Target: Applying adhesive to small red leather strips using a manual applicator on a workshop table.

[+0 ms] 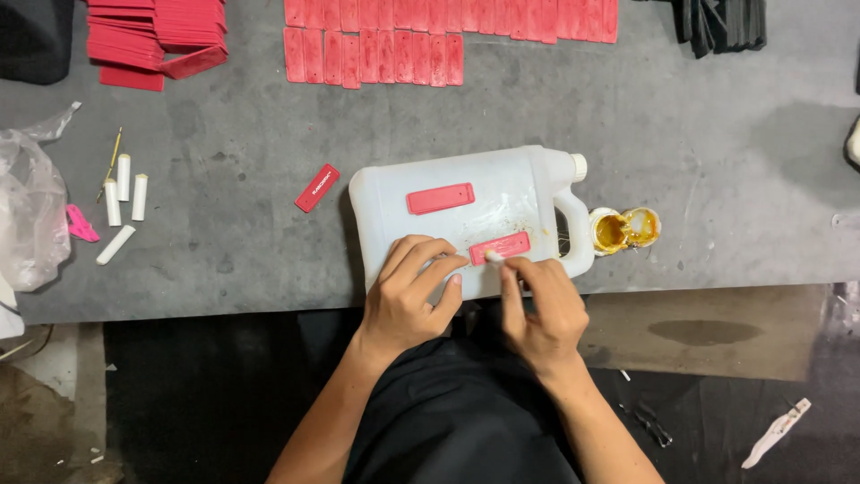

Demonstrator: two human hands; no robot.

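A white plastic jug (502,184) lies on its side on the grey table. Two red rectangular pieces rest on it: one (440,198) near the middle, the other (500,247) close to the near edge. My left hand (415,291) presses its fingertips against the left end of the nearer red piece. My right hand (540,309) pinches a small white applicator (494,256), its tip touching that same piece. A small open pot of yellow glue (624,229) stands just right of the jug's handle.
Rows of red pieces (376,56) and stacks of them (157,36) lie at the table's far side. A single red piece (317,188) lies left of the jug. White tubes (124,190), a plastic bag (31,206) and black items (721,22) sit at the edges.
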